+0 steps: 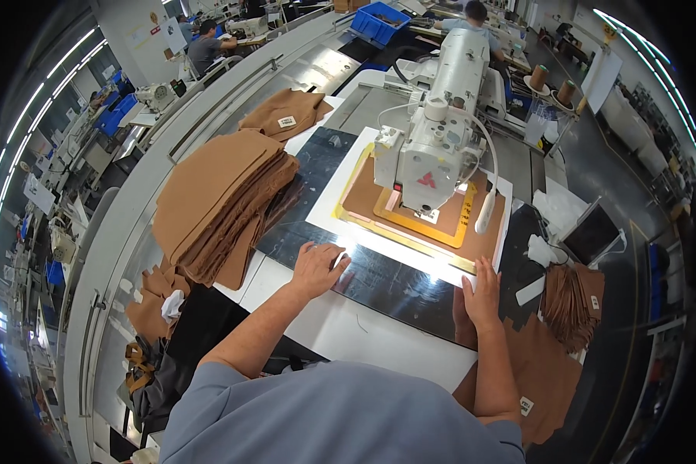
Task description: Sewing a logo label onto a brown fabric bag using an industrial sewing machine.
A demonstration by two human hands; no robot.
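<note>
My left hand [317, 269] rests with fingers apart on the dark glossy plate [379, 300], left of centre. My right hand [481, 298] lies with fingers extended at the front right edge of a white template [332, 185]. That template carries a brown fabric piece [486, 230], yellow strips and an orange rectangular frame [460, 236]. The white sewing machine head [429, 155] stands over the frame, its needle area partly hidden by the head.
Stacked brown panels [209, 201] lie left, another piece [274, 116] behind. Right are bunched brown pieces [564, 305], a small screen [591, 238] and thread cones [564, 91]. A blue bin [379, 23], other workers [209, 50] and machines are farther back.
</note>
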